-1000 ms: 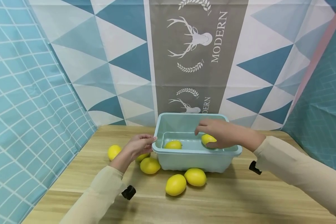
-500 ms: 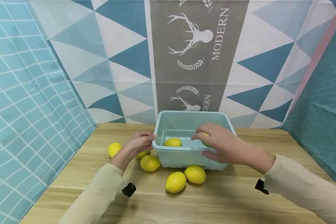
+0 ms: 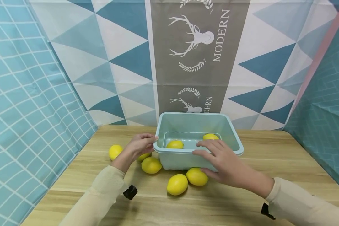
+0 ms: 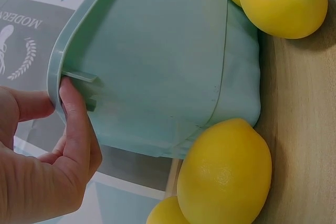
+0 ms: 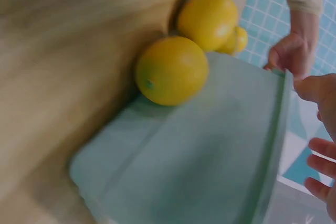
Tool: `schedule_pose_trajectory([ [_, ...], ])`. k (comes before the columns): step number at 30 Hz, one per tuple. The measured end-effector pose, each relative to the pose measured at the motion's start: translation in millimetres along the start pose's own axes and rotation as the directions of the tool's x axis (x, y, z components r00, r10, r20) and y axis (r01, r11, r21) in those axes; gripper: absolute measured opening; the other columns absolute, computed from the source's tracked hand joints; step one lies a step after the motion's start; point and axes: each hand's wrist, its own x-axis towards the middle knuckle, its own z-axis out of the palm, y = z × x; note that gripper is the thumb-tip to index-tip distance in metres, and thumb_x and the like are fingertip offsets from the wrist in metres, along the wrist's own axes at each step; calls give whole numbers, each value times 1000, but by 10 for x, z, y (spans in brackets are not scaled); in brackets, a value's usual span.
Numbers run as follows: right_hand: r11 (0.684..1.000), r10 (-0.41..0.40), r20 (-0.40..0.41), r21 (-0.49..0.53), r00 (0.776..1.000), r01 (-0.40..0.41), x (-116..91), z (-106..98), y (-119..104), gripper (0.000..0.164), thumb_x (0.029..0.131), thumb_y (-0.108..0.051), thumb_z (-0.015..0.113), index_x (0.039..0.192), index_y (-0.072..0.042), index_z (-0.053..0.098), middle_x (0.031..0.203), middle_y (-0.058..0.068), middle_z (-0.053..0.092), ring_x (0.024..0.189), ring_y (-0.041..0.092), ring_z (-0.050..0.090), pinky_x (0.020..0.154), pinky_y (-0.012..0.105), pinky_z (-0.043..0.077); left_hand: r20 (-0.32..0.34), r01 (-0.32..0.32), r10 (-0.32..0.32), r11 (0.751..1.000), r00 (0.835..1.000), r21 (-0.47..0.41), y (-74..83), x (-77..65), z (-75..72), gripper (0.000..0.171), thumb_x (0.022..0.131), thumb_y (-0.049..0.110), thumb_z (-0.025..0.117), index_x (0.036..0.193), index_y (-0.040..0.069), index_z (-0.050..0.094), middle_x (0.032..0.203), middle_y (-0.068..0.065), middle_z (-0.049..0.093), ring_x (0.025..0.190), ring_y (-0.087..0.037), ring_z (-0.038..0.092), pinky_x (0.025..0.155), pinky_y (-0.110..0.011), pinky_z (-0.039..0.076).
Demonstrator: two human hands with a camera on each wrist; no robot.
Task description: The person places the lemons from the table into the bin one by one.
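My left hand (image 3: 139, 147) pinches the left rim of a pale green-blue plastic basin (image 3: 186, 160), thumb above and fingers below, as the left wrist view also shows. In front of the basin my right hand (image 3: 226, 161) hovers with spread fingers and holds nothing. Inside the basin lie a lemon (image 3: 175, 144) at the left and another lemon (image 3: 210, 136) at the right. Close below my right hand a lemon (image 3: 196, 176) sits against the basin's front, touching a second lemon (image 3: 177, 184).
Beside the basin's left front corner rests a lemon (image 3: 151, 165), with one partly hidden behind my left hand. Farther left lies another lemon (image 3: 115, 152). The wooden table (image 3: 214, 207) ends at a patterned cloth wall (image 3: 197, 62) behind the basin.
My right hand has drawn out of the basin, away from the right-hand lemon, and moved down toward the front lemons. That lemon now shows inside the basin. My left hand stays on the rim.
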Motion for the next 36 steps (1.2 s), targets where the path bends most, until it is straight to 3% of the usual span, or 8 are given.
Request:
schedule_pose_trajectory([
  [5,998,55,9,-9,998,-55,-110,81,-89,60,69,-29,84,123,-16,60,128,8,57,118,25,53,98,43,46,0,-1,1,1000,1000,12,-4,2,-6,30,96,20,58,117,-2,55,89,-2,56,76,-12,57,70,-18,56],
  [14,998,-50,-3,-26,999,50,-251,239,-184,67,67,-34,86,125,-17,58,128,10,57,115,24,55,93,41,50,0,-2,2,1000,1000,11,-1,1,-5,32,96,20,58,118,-3,55,90,-2,57,75,-11,58,73,-20,56],
  [18,998,-67,34,-9,997,67,-306,314,-211,67,67,-35,86,125,-16,58,125,9,59,112,22,56,92,39,51,5,-3,3,1000,1000,8,-2,-1,-1,32,96,19,58,119,-3,55,90,-2,57,75,-11,58,71,-19,56],
  [21,998,-66,104,0,992,66,-336,383,-220,67,68,-37,85,124,-14,57,123,8,59,111,20,57,92,37,52,6,-4,4,1000,1000,10,-4,0,-2,32,96,19,58,118,-3,55,91,-3,57,76,-11,58,70,-18,56],
  [25,998,-57,255,-17,965,63,-347,461,-219,68,72,-41,81,128,-15,53,124,7,59,110,19,56,93,35,51,5,-6,6,1000,1000,16,4,9,-5,31,96,20,59,116,-3,56,90,-3,57,75,-12,57,75,-22,57],
  [31,998,-5,447,-52,894,32,-332,517,-239,68,79,-48,74,134,-17,48,128,5,55,111,18,55,93,34,50,15,-19,19,1000,1000,17,-17,11,-7,30,96,20,59,115,-3,56,90,-3,58,76,-12,58,78,-24,57],
  [33,997,9,464,-76,886,29,-322,542,-244,67,80,-50,72,134,-18,47,126,3,55,110,17,54,92,33,50,14,-21,21,1000,1000,12,-23,11,-7,29,95,20,59,114,-3,56,89,-3,58,76,-12,58,75,-22,57],
  [36,993,13,447,-113,895,42,-312,577,-236,66,79,-50,72,132,-19,48,123,1,55,108,15,54,90,32,50,13,-20,19,1000,1000,10,-21,16,-5,29,95,20,59,114,-2,56,92,-4,58,76,-11,58,73,-21,56],
])
